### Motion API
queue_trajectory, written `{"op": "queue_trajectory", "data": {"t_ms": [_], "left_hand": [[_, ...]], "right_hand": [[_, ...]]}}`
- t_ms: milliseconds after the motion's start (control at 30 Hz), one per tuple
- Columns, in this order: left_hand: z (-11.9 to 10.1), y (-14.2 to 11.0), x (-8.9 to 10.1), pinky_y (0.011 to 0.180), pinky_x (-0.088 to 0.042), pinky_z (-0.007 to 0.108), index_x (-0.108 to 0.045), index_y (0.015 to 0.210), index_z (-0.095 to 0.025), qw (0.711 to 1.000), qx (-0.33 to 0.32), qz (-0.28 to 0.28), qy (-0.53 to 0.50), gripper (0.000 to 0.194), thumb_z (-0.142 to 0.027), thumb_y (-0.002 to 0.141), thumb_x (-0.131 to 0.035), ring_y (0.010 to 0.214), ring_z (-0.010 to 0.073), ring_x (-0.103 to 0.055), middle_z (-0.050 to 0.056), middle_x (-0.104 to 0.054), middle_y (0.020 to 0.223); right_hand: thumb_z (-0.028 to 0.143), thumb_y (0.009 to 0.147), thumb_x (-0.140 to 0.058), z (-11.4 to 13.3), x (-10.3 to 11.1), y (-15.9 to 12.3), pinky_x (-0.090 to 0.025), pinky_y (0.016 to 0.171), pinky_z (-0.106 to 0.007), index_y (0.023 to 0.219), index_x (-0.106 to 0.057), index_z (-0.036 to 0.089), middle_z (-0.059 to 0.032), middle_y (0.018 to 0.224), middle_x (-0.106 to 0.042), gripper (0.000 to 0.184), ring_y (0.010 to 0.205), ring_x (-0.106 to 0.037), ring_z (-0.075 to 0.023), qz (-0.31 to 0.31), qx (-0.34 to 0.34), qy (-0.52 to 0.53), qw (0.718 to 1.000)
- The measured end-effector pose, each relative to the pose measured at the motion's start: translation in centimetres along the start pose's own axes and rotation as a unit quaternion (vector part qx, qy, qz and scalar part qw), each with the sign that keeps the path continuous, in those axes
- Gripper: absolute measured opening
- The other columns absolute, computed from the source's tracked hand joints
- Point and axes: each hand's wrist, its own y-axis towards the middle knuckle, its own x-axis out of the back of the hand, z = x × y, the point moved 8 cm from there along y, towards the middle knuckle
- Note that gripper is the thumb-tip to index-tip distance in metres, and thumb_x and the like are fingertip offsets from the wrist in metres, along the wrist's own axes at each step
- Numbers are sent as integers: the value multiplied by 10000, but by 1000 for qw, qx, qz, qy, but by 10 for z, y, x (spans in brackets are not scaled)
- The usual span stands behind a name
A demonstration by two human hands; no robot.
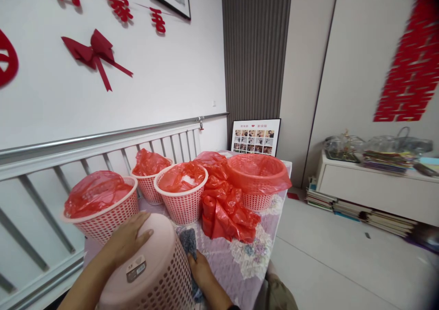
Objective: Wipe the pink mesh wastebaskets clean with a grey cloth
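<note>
A pink perforated plastic wastebasket (pixel 156 259) is tipped over in front of me, its closed base and a label (pixel 136 269) facing up towards me. My left hand (pixel 132 237) grips it at the far edge of that base, thumb across the surface. On the basket's right side, my right hand (pixel 200 269) is closed around a grey-blue cloth (pixel 188 241), which lies against the perforated wall. Close beyond are pink baskets lined with red plastic bags: one on the left (pixel 106 218), one in the middle (pixel 181 200) and one behind (pixel 151 186).
A crumpled heap of red plastic bags (pixel 222 209) lies on the floral-covered table (pixel 236 264), beside another lined basket (pixel 259 200). A white railing (pixel 164 145) runs along the left wall. A low white cabinet (pixel 370 182) stands across the floor at right.
</note>
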Motion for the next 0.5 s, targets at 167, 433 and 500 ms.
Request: {"op": "queue_trajectory", "data": {"t_ms": [167, 433, 500], "left_hand": [[3, 1, -2, 1235, -299, 516, -497, 1461, -90, 1000, 3, 0, 3, 718, -549, 912, -433, 1457, 325, -439, 179, -488, 1561], [3, 0, 1, 1211, -345, 517, -559, 1415, -162, 999, -1, -41, -19, 665, -561, 890, -474, 1420, 334, -486, 141, -559, 1513], [2, -1, 3, 1198, -371, 502, -579, 1397, -190, 998, -4, -50, -27, 638, -559, 884, -490, 1402, 329, -510, 124, -581, 1496]], "right_hand": [[517, 869, -487, 5, -9, -11, -480, 1018, -448, 1104, -737, 126, -165, 1142, -754, 521, 1116, -688, -331, -24, 9, 17, 1000], [383, 945, -508, 117, -11, -45, -320, 1214, -463, 1436, -568, 197, -108, 1498, -553, 529, 1419, -475, -266, -36, 114, 59, 991], [359, 937, -537, 138, -12, -54, -289, 1233, -476, 1483, -516, 207, -105, 1560, -481, 567, 1467, -409, -268, -33, 142, 33, 989]]}}
